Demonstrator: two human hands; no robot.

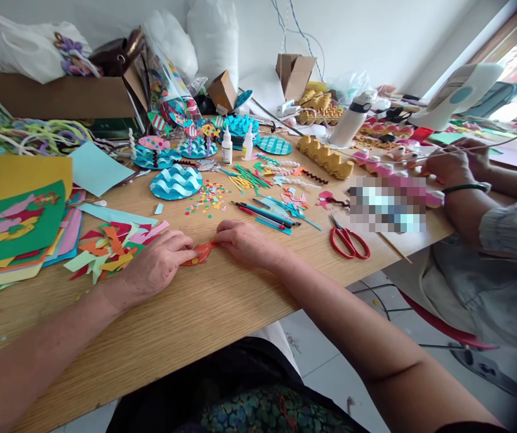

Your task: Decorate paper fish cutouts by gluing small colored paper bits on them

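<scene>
On the wooden table in front of me lies a small orange paper fish (201, 253) with yellow and reddish patches. My left hand (158, 260) has its fingers closed on the left end of the fish, partly covering it. At the opposite, narrow end, my right hand (246, 242) pinches the orange paper between thumb and fingers. Coloured paper scraps (113, 246) lie beside my left hand. Beyond my hands are small paper dots (207, 197) and several pens and brushes (265, 215). Red-handled scissors (349, 239) rest to the right of my right forearm.
Sheets of coloured paper (19, 210) are stacked at left. Blue wavy paper discs (176, 182) and glue bottles (226, 147) stand further back. A yellow egg-carton strip (325, 156) lies near a white bottle (352, 120). At right, another person's hands (452, 165) work over pink carton pieces.
</scene>
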